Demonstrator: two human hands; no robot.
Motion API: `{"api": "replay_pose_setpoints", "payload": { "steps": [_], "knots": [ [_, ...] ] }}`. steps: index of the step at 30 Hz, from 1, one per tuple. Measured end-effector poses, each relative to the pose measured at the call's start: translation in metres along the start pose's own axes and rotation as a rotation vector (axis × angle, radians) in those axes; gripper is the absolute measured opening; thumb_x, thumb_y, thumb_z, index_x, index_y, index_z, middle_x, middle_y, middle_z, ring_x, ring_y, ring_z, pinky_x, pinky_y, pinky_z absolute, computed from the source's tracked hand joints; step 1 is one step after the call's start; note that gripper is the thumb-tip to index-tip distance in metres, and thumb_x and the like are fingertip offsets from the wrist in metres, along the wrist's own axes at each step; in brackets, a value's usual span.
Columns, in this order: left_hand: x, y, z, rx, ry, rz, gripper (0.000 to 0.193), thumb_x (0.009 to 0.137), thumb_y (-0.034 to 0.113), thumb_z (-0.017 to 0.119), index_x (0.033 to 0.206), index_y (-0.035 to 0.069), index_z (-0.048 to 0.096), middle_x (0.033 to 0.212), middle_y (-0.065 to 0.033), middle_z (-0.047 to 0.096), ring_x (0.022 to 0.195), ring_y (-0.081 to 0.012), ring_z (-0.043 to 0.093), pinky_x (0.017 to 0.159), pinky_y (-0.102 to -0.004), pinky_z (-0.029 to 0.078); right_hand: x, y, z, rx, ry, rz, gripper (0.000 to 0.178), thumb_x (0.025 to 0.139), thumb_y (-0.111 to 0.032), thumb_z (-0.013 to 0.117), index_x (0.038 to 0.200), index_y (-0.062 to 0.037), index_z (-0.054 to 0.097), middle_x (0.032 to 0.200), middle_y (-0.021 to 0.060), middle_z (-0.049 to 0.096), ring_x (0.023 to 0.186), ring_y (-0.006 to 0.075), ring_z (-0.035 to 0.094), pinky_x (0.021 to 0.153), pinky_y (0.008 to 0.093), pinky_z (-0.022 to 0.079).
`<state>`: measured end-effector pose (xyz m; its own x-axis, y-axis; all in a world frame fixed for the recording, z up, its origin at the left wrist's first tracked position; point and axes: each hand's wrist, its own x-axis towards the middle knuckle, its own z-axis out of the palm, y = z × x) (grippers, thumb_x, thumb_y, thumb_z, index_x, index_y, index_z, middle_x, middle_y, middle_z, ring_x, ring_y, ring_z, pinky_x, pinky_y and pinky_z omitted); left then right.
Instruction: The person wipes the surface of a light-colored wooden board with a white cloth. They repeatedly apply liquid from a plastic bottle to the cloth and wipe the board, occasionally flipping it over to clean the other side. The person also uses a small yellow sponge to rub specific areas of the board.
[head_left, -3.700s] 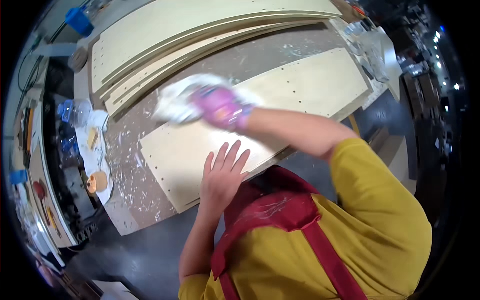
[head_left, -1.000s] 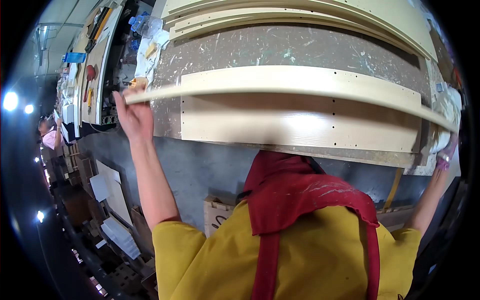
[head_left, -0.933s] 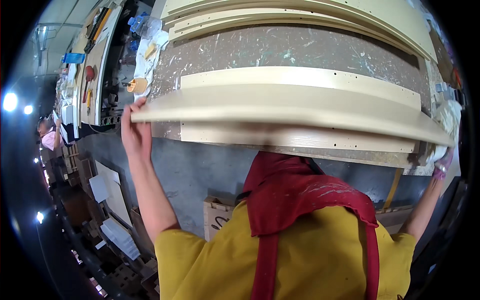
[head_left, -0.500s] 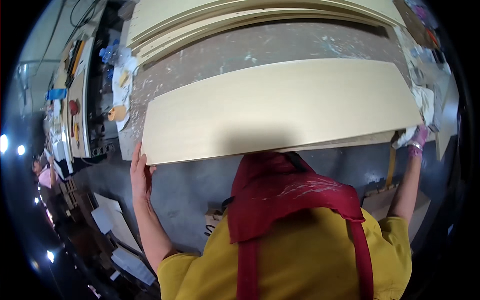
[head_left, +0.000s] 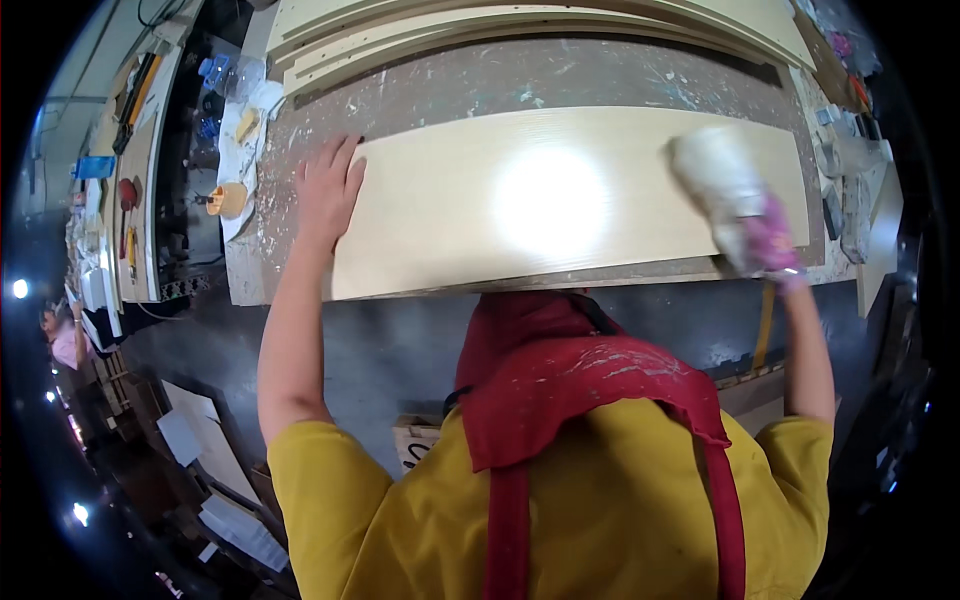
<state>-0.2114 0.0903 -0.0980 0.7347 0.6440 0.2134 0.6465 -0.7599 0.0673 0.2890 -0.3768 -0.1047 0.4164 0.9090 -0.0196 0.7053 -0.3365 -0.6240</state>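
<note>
A long pale wood-look board (head_left: 430, 210) lies flat on the paint-spattered workbench (head_left: 470, 85), near its front edge, with light glaring off its middle. At the board's left end my left hand (head_left: 328, 190) lies flat, fingers stretched forward along the edge, gripping nothing. My right hand (head_left: 765, 245), in a pink glove, is closed on a white cloth (head_left: 712, 165) and presses it against the right part of the board. Cloth and glove are blurred, and the cloth hides some of the fingers.
More pale boards (head_left: 420, 40) are stacked at the bench's far side. On the left edge sit an orange cup (head_left: 228, 200), white paper (head_left: 235, 150) and plastic bottles (head_left: 225, 75). A side table (head_left: 150, 200) holds tools. Clutter lies along the right edge. Another person (head_left: 68, 335) is far left.
The board now lies further right and flat on the bench. My left hand has moved up from its near corner to its left end. My right hand has brought the cloth onto the board.
</note>
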Motion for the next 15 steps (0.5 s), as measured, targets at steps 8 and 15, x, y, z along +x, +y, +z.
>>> {"api": "replay_pose_setpoints", "payload": {
  "steps": [8,15],
  "knots": [
    [0.002,-0.005,0.015,-0.054,0.019,-0.035,0.04,0.096,0.04,0.05,0.129,0.019,0.056,0.129,-0.0039,0.057,0.123,-0.0243,0.05,0.107,-0.0547,0.03,0.105,-0.353,0.246,-0.108,-0.317,-0.719,0.016,0.076,-0.01,0.06,0.091,-0.0065,0.054,0.088,0.0156,0.062,0.085,0.0357,0.066,0.073,0.0473,0.052],
    [0.0,-0.008,0.018,-0.056,0.026,-0.056,0.041,0.096,0.041,0.049,0.13,0.02,0.056,0.128,-0.0043,0.057,0.123,-0.0238,0.05,0.107,-0.0529,0.031,0.094,-0.314,0.189,-0.17,-0.257,-0.505,0.032,0.076,-0.016,0.069,0.106,-0.0065,0.062,0.099,0.0162,0.065,0.091,0.0359,0.065,0.079,0.0448,0.053]
  ]
}}
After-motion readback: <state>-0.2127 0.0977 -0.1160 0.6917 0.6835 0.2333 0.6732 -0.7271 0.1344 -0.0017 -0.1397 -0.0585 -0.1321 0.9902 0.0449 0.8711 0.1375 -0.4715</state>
